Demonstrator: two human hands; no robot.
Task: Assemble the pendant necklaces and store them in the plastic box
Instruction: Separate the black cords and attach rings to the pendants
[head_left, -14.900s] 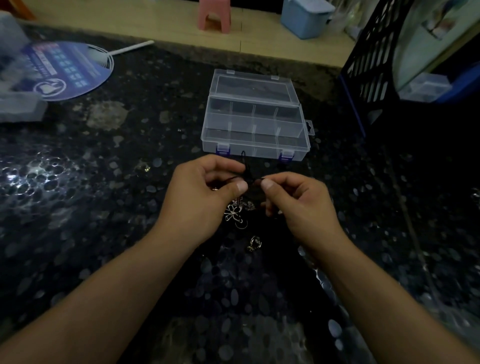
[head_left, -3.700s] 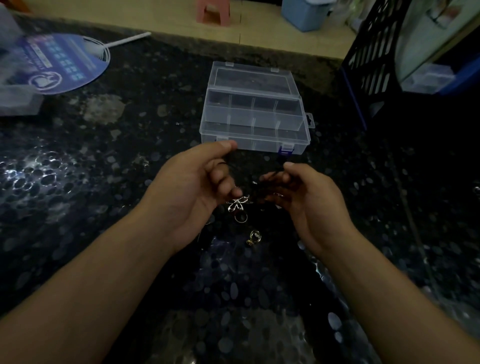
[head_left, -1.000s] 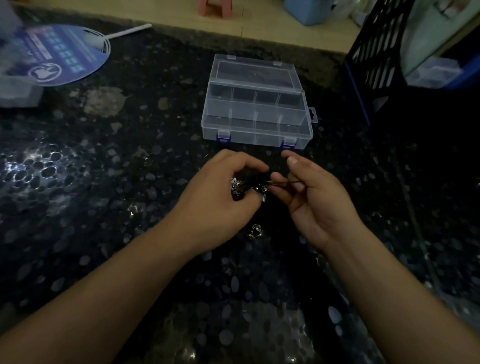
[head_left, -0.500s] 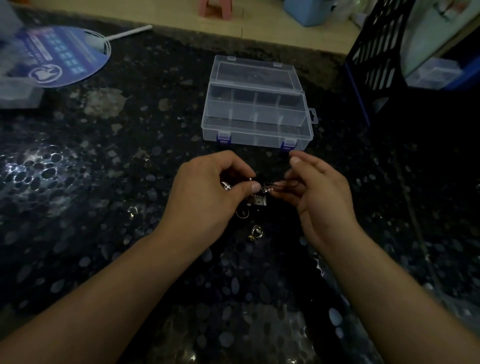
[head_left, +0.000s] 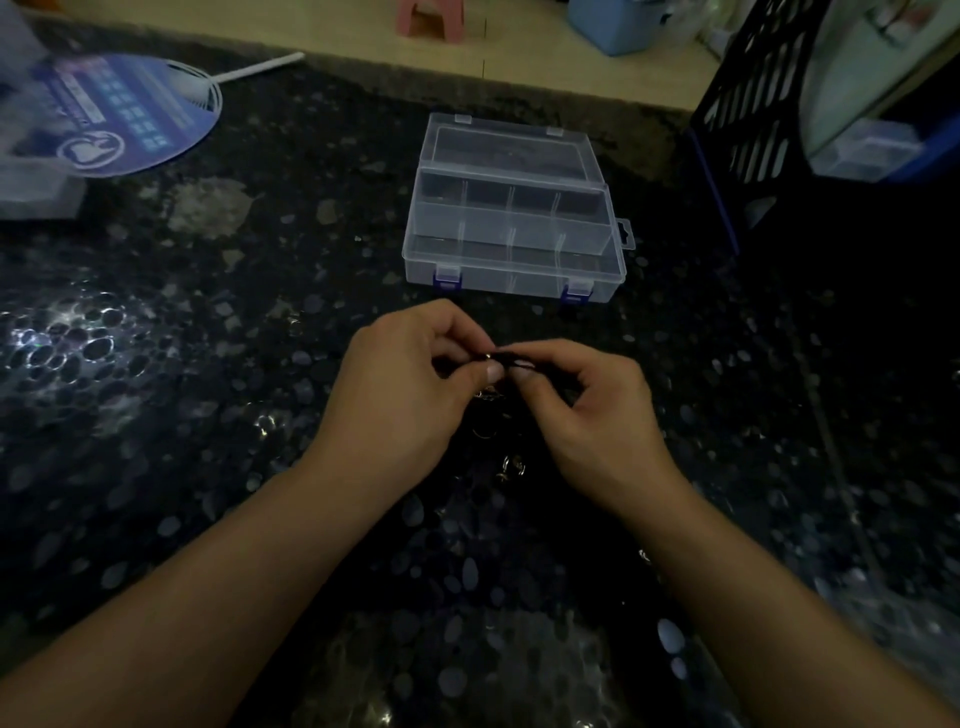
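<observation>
My left hand (head_left: 400, 395) and my right hand (head_left: 592, 410) meet fingertip to fingertip just above the dark speckled table. Both pinch a thin black necklace cord (head_left: 511, 358) between thumb and forefinger. A small silver pendant (head_left: 488, 397) hangs just under the left thumb, partly hidden. Another small metal pendant (head_left: 511, 467) lies on the table between my wrists. The clear plastic box (head_left: 514, 270) stands open beyond my hands, its lid folded back and its compartments showing nothing that I can make out.
A round blue hand fan (head_left: 114, 114) and a clear container (head_left: 36, 192) lie at the far left. A black mesh rack (head_left: 748, 104) stands at the far right. A pink stool (head_left: 426, 18) and a blue bin (head_left: 613, 26) sit on the floor past the table's edge.
My hands have drawn closer together and their fingertips now meet on the cord. The silver pendant that showed between them is now mostly tucked under my left thumb.
</observation>
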